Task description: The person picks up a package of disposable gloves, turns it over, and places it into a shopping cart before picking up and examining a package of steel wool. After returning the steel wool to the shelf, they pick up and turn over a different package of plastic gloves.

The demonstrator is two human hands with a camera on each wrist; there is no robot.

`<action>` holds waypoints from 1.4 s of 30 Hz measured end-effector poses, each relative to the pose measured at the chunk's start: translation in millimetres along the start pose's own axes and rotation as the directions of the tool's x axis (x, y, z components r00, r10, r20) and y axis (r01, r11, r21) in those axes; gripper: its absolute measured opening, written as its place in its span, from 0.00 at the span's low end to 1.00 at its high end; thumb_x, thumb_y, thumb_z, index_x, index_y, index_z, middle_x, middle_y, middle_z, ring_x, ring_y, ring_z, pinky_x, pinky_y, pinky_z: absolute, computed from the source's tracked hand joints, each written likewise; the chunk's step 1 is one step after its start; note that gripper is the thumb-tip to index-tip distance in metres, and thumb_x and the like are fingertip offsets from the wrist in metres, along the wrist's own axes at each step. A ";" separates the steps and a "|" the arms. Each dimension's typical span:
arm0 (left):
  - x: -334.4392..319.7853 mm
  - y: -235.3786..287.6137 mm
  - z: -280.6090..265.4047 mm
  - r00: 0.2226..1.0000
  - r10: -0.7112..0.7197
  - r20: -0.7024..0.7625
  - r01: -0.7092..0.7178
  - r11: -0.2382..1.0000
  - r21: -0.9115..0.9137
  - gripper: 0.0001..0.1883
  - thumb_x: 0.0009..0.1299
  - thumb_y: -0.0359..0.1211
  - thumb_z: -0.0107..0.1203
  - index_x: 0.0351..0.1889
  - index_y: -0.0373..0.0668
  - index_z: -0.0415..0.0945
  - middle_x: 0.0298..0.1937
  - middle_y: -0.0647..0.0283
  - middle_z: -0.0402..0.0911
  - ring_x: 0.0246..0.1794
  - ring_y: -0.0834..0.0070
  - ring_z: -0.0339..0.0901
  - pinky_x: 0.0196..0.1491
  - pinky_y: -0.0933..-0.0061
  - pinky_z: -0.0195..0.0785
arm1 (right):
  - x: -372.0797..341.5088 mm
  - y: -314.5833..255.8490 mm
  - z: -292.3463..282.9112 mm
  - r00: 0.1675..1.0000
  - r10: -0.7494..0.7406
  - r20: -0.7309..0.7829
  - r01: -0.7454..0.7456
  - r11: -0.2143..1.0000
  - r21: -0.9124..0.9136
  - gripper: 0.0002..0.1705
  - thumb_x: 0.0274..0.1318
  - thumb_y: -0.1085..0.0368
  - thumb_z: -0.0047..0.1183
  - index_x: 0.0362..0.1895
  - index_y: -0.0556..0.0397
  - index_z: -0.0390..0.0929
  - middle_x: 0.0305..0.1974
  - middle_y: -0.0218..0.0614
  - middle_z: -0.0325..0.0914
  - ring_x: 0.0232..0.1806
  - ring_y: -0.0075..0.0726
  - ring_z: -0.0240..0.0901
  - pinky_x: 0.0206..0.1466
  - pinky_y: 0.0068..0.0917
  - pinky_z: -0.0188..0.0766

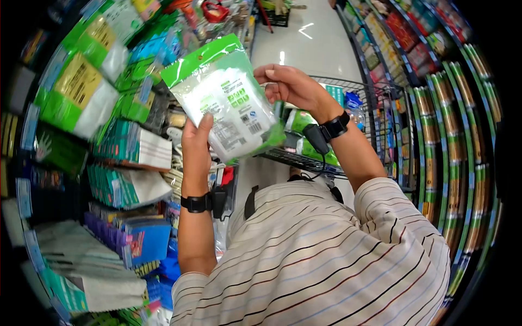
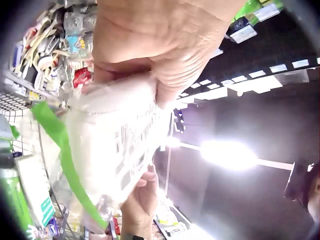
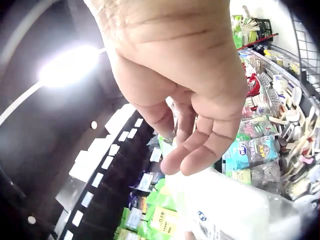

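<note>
My left hand [image 1: 197, 142] grips a flat clear plastic packet [image 1: 231, 108] by its lower left edge, with the thumb on the printed face. The packet has a green band along its top and white contents. Small print, green icons and a barcode cover the side turned up. In the left wrist view the white packet [image 2: 100, 145] hangs from the fingers. My right hand [image 1: 296, 89] is raised just beyond the packet's right edge, its fingers loosely bent. In the right wrist view those fingertips [image 3: 192, 162] overlap the packet's edge, with nothing gripped between them.
A black wire shopping cart [image 1: 375, 114] with green packs and a bottle stands just ahead. Shelves on the left hold similar green packs [image 1: 76, 87] and stacked cloths [image 1: 155, 149]. Tall shelves of packaged goods [image 1: 435, 141] line the right. The pale aisle floor [image 1: 304, 49] runs forward.
</note>
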State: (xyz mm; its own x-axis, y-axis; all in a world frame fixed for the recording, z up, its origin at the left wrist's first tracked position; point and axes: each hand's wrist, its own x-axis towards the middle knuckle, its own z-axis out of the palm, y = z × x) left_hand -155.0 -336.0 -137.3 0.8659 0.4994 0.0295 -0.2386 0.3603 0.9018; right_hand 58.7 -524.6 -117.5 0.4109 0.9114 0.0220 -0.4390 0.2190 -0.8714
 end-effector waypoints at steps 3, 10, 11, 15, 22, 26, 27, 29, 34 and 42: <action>-10.0 9.6 -22.1 0.992 0.071 -0.102 -0.072 0.997 -0.003 0.21 0.75 0.35 0.57 0.62 0.33 0.69 0.55 0.58 0.80 0.51 0.75 0.78 0.55 0.72 0.72 | 22.6 17.1 26.0 0.996 0.055 -0.070 -0.068 0.975 -0.211 0.27 0.69 0.53 0.53 0.61 0.62 0.71 0.47 0.36 0.78 0.37 0.26 0.79 0.39 0.24 0.78; -33.4 32.7 -45.9 0.963 0.140 -0.230 -0.156 0.986 -0.051 0.23 0.75 0.33 0.58 0.63 0.33 0.67 0.57 0.56 0.78 0.52 0.72 0.78 0.54 0.71 0.74 | 56.5 50.9 71.4 0.990 0.124 0.069 -0.078 0.882 -0.465 0.31 0.65 0.46 0.56 0.60 0.58 0.73 0.44 0.29 0.78 0.44 0.22 0.75 0.49 0.22 0.74; -36.1 35.3 -47.0 0.959 0.148 -0.242 -0.165 0.985 -0.052 0.23 0.75 0.33 0.58 0.63 0.33 0.67 0.57 0.55 0.78 0.52 0.72 0.78 0.54 0.70 0.74 | 57.4 51.8 77.0 0.989 0.124 0.084 -0.071 0.881 -0.469 0.31 0.65 0.47 0.57 0.60 0.57 0.74 0.45 0.29 0.79 0.44 0.21 0.75 0.49 0.23 0.74; -45.2 43.2 -47.8 0.946 0.152 -0.286 -0.178 0.982 -0.070 0.23 0.75 0.33 0.57 0.64 0.32 0.66 0.58 0.55 0.77 0.53 0.71 0.77 0.56 0.70 0.73 | 61.2 54.8 95.1 0.979 0.177 0.104 -0.122 0.908 -0.400 0.26 0.67 0.51 0.55 0.62 0.52 0.74 0.49 0.27 0.79 0.45 0.20 0.75 0.47 0.20 0.72; -48.0 49.4 -48.0 0.919 0.187 -0.348 -0.172 0.982 0.073 0.23 0.78 0.36 0.52 0.65 0.33 0.66 0.56 0.58 0.78 0.53 0.73 0.77 0.54 0.71 0.72 | 69.3 50.4 99.4 0.982 0.112 0.152 -0.038 0.907 -0.420 0.21 0.69 0.54 0.52 0.58 0.53 0.78 0.38 0.21 0.78 0.33 0.14 0.67 0.36 0.17 0.63; -46.7 49.3 -57.7 0.905 0.175 -0.387 -0.123 0.980 0.157 0.28 0.78 0.41 0.52 0.69 0.33 0.62 0.55 0.57 0.77 0.52 0.73 0.76 0.52 0.69 0.71 | 63.8 36.9 112.5 0.995 0.045 0.093 -0.002 0.907 -0.421 0.18 0.69 0.55 0.51 0.54 0.54 0.79 0.33 0.18 0.76 0.30 0.12 0.61 0.33 0.17 0.58; -47.0 48.7 -57.6 0.900 0.197 -0.390 -0.128 0.972 0.196 0.28 0.78 0.42 0.52 0.69 0.33 0.61 0.56 0.57 0.77 0.53 0.73 0.76 0.53 0.67 0.71 | 61.1 31.9 116.2 0.995 0.032 0.089 0.008 0.910 -0.415 0.18 0.69 0.55 0.51 0.52 0.54 0.80 0.33 0.18 0.75 0.30 0.11 0.61 0.33 0.17 0.57; -48.2 48.8 -58.3 0.898 0.235 -0.372 -0.126 0.948 0.294 0.31 0.78 0.44 0.51 0.71 0.33 0.59 0.61 0.53 0.73 0.58 0.67 0.74 0.57 0.63 0.70 | 58.8 23.5 117.5 0.997 0.006 0.070 0.024 0.905 -0.425 0.16 0.68 0.57 0.52 0.47 0.55 0.80 0.33 0.20 0.76 0.31 0.13 0.65 0.33 0.18 0.61; -56.4 50.9 -35.0 0.906 0.310 -0.289 -0.140 0.863 0.485 0.36 0.78 0.50 0.50 0.73 0.33 0.55 0.72 0.46 0.63 0.71 0.59 0.65 0.65 0.60 0.65 | 65.0 25.3 121.3 0.960 -0.256 0.115 0.268 0.718 -0.643 0.12 0.68 0.61 0.53 0.45 0.58 0.78 0.30 0.26 0.75 0.33 0.18 0.69 0.35 0.25 0.67; -59.6 47.9 -15.2 0.959 0.244 -0.146 -0.258 0.963 -0.085 0.35 0.79 0.55 0.44 0.73 0.39 0.56 0.70 0.57 0.66 0.69 0.67 0.65 0.67 0.63 0.64 | 27.1 46.9 197.9 0.730 -0.439 0.524 0.575 -0.020 -0.818 0.17 0.54 0.65 0.60 0.49 0.52 0.80 0.57 0.43 0.77 0.52 0.51 0.75 0.51 0.38 0.77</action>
State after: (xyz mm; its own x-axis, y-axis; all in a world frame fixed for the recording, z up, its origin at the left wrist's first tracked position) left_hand -224.7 -336.5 -102.4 0.7081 0.6813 0.1855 -0.4900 0.2850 0.8238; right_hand -108.8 -420.7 -60.8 0.0743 0.7514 0.6557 0.8988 0.2345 -0.3705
